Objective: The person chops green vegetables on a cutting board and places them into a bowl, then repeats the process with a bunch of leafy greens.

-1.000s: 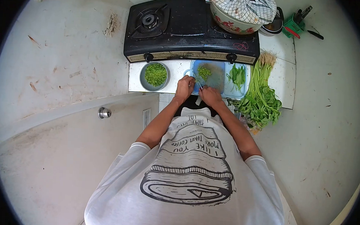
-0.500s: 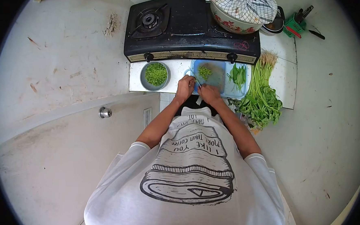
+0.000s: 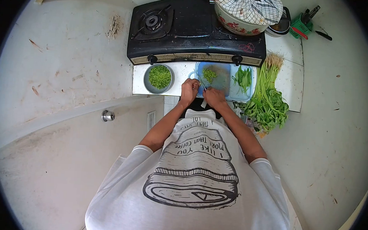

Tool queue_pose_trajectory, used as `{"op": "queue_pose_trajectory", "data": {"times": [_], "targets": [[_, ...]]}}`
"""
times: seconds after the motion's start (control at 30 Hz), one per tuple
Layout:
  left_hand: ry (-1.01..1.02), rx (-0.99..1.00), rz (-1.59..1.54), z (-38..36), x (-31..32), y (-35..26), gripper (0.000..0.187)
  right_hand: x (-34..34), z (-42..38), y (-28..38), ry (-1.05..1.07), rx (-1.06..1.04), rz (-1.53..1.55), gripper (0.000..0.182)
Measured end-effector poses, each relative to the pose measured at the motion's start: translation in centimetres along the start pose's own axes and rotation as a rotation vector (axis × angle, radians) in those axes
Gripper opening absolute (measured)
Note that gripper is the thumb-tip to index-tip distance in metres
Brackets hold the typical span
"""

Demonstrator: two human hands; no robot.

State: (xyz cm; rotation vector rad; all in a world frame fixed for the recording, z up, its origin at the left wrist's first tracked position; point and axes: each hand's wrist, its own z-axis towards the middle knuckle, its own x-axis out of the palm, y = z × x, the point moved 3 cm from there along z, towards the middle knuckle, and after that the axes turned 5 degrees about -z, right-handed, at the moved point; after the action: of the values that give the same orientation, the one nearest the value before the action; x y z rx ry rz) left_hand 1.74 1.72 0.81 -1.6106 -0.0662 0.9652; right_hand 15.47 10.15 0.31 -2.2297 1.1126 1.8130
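Left hand [image 3: 189, 91] pinches greens [image 3: 199, 83] beside the knife [image 3: 202, 83] clamped in the right hand [image 3: 214, 98]

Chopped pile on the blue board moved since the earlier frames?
No, not visibly: the chopped pile on the blue board keeps the same place relative to the stove.

Stove [image 3: 192, 28] and pot [image 3: 238, 27] — this is a kitchen.

Knife [image 3: 202, 82] at a slightly different slant
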Motion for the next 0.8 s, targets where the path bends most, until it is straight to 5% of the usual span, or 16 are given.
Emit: {"op": "queue_pose_trajectory", "data": {"times": [0.8], "targets": [[0.010, 0.010, -0.035, 0.1, -0.1, 0.2, 0.007, 0.7, 0.7, 0.2, 0.020, -0.037, -0.007, 0.045]]}}
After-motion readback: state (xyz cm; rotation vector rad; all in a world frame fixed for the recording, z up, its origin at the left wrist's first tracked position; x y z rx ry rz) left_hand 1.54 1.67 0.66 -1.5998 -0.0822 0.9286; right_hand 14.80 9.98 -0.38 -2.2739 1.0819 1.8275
